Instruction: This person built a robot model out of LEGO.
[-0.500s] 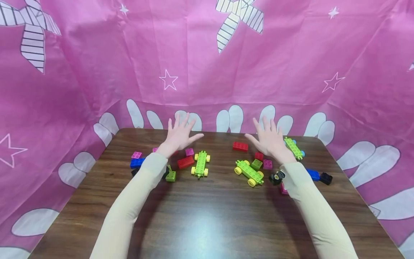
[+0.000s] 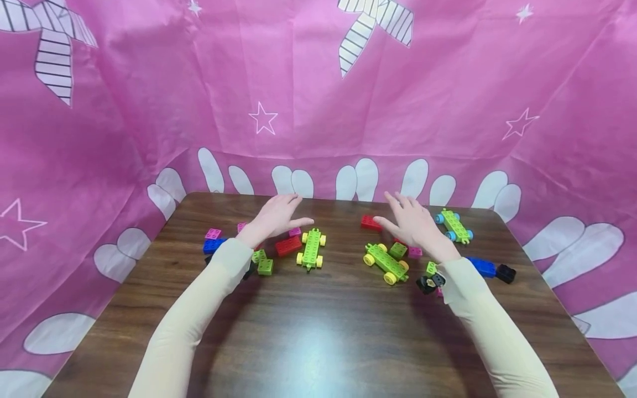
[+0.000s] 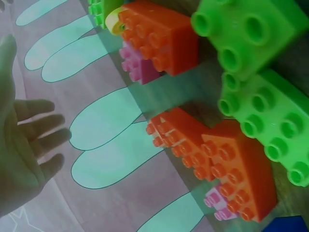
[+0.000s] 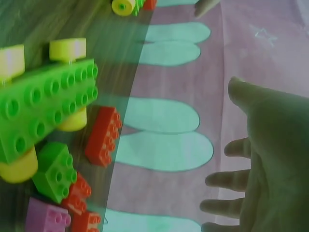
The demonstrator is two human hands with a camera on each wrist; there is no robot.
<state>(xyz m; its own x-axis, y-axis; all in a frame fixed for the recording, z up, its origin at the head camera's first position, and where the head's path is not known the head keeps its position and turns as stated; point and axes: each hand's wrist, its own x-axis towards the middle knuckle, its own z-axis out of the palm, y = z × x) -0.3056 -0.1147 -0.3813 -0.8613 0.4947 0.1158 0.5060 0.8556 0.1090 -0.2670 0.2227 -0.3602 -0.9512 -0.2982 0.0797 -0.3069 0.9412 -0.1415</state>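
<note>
Palm down above the bricks on the left, my left hand holds nothing, its thumb spread towards the middle. A long red brick and a green car base with yellow wheels lie nearest to it. My right hand hovers over the right group with its fingers extended, holding nothing. Close to it are a red brick, a second green car base with yellow wheels, a green brick and a pink brick. In both wrist views the fingers stay apart from the bricks.
A green car base with blue wheels sits at the far right. Blue and black bricks lie beside the right sleeve, a black figure-like piece before it. Pink cloth hangs behind the wooden table.
Both hands have come down from a raised, spread pose, the fingers now bending lower over the table. The whole view has shifted slightly. The bricks lie as before.
</note>
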